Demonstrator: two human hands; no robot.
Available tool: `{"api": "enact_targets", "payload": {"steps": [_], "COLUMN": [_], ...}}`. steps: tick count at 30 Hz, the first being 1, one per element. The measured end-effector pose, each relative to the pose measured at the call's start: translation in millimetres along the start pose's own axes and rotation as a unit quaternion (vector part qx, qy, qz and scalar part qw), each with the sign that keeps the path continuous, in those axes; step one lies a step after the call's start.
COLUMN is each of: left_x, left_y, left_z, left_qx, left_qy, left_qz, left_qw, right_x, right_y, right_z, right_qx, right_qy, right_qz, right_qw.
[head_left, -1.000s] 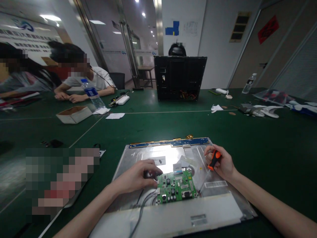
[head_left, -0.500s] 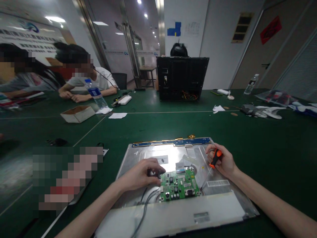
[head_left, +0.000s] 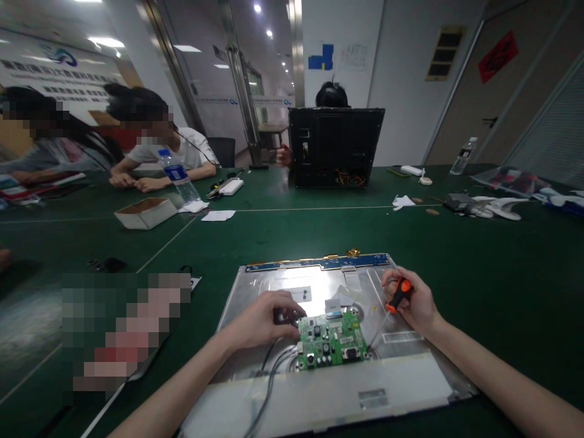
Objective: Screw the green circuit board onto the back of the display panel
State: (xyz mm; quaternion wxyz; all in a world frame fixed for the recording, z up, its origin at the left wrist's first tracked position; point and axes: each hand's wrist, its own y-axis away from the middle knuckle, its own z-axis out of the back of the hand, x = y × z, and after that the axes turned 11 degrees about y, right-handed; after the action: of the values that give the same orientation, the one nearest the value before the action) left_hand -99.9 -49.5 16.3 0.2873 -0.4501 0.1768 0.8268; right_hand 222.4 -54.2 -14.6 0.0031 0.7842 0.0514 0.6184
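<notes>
A bare metal display panel (head_left: 319, 398) lies on the table in front of me, with a green circuit board (head_left: 335, 337) on its back. My left hand (head_left: 269, 317) is closed at the board's left edge, thumb and fingers bent around its upper left corner; a dark part beneath the fingers is mostly hidden. In my right hand (head_left: 416, 298) is an orange and black screwdriver (head_left: 399, 295), tilted, its thin shaft reaching down to the board's right lower corner. Grey cables (head_left: 269, 389) run from the board's left side. A blue circuit strip (head_left: 319, 263) lines the panel's far edge.
Across the table stands a black monitor housing (head_left: 336, 149), a person behind it. A small open box (head_left: 146, 214), a water bottle (head_left: 180, 176) and paper (head_left: 218, 215) lie to the left, near two seated people. Gloves (head_left: 499, 207) and another bottle (head_left: 464, 156) are at right.
A co-worker's hand has appeared at the left side of the black housing. My view has shifted slightly; both my hands keep their places at the board and the screwdriver.
</notes>
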Motion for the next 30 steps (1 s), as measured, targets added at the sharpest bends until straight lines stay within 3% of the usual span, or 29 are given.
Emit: {"api": "enact_targets", "payload": {"steps": [13, 15, 18, 20, 30], "left_x": [7.9, 10.1, 14.8, 17.3, 13.1], "left_y": [-2.2, -0.7, -0.7, -2.3, -6.0], "left_z": [-2.2, -1.6, -0.4, -0.1, 1.1], "left_qx": [-0.020, -0.065, -0.177, -0.209, -0.156], "left_qy": [0.006, -0.005, -0.041, -0.064, -0.128], "left_qz": [-0.003, -0.003, 0.007, 0.014, 0.010], "left_qw": [1.000, 0.998, 0.983, 0.976, 0.979], "right_x": [0.3, 0.5, 1.0, 1.3, 2.0], "right_y": [-6.0, -6.0, -5.4, -5.0, -4.2], "right_z": [2.3, 2.5, 2.4, 2.1, 0.1], "right_qx": [-0.003, 0.001, 0.005, 0.005, 0.006], "right_qy": [0.001, 0.001, 0.002, 0.002, 0.012], "right_qz": [0.002, 0.001, -0.001, -0.003, -0.005], "right_qw": [1.000, 1.000, 1.000, 1.000, 1.000]}}
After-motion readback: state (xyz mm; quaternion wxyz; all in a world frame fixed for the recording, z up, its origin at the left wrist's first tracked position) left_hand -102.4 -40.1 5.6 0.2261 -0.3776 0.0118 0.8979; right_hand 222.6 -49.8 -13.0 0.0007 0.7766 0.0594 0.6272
